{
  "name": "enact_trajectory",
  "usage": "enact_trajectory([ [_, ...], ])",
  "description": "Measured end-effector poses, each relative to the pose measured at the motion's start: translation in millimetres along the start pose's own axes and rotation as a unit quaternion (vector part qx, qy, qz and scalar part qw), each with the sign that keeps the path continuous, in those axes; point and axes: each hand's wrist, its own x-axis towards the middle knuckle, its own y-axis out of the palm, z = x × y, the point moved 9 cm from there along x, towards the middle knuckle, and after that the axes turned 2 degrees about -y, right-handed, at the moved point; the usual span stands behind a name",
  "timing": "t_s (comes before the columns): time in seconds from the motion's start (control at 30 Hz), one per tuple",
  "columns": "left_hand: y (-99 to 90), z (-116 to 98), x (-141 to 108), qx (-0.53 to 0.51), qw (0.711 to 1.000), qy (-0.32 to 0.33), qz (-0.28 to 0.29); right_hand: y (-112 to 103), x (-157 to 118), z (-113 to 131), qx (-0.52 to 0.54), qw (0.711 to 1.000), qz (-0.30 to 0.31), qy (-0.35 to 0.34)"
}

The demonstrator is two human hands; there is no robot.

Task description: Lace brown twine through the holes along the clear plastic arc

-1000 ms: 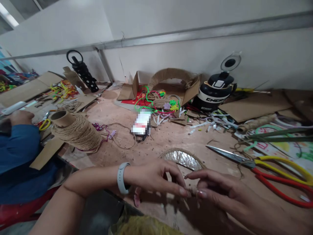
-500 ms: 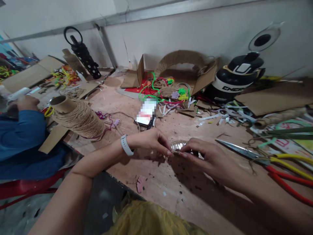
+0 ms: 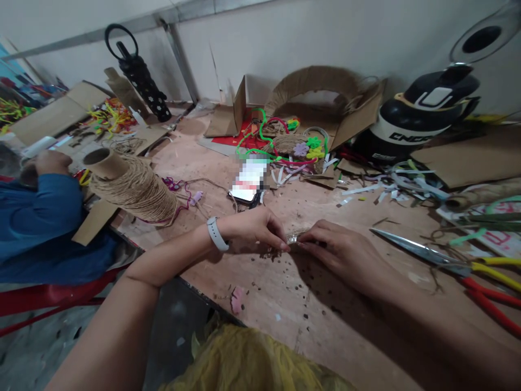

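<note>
Both my hands meet over the table around a small round piece with a shiny silvery surface and a twine-like rim. My left hand, with a pale watch band on its wrist, pinches the piece's left edge between thumb and fingers. On the other side my right hand grips the edge with thumb and fingertips together. The fingers cover most of the piece. A big cone of twine stands to the left, and a lit phone lies beyond my hands.
Scissors with red and yellow handles lie at the right. Behind are a cardboard box, flower pieces and a large jug. A person's blue sleeve is at the left. A pink scrap lies near the front edge.
The view has shifted slightly, so the jug and scissors sit further right. My fingers have moved closer together around the piece, and less of its silvery surface shows.
</note>
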Motion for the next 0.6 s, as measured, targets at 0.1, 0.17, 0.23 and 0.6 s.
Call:
enact_trajectory([
  [0.1,-1.2,-1.0,0.7,0.030,0.999,0.006,-0.019,1.4,0.2,2.2,-0.015,1.000,-0.007,-0.007],
  [0.17,-1.3,0.1,1.1,0.049,0.999,0.003,-0.025,2.2,-0.1,4.2,-0.023,1.000,-0.010,-0.013],
  [0.23,-0.8,2.1,1.6,0.055,0.998,-0.002,-0.026,2.6,-0.5,5.3,-0.030,0.999,-0.012,-0.017],
  [0.6,2.5,-4.3,4.0,0.106,0.992,0.052,-0.034,4.0,0.7,3.8,-0.036,0.999,-0.014,-0.010],
])
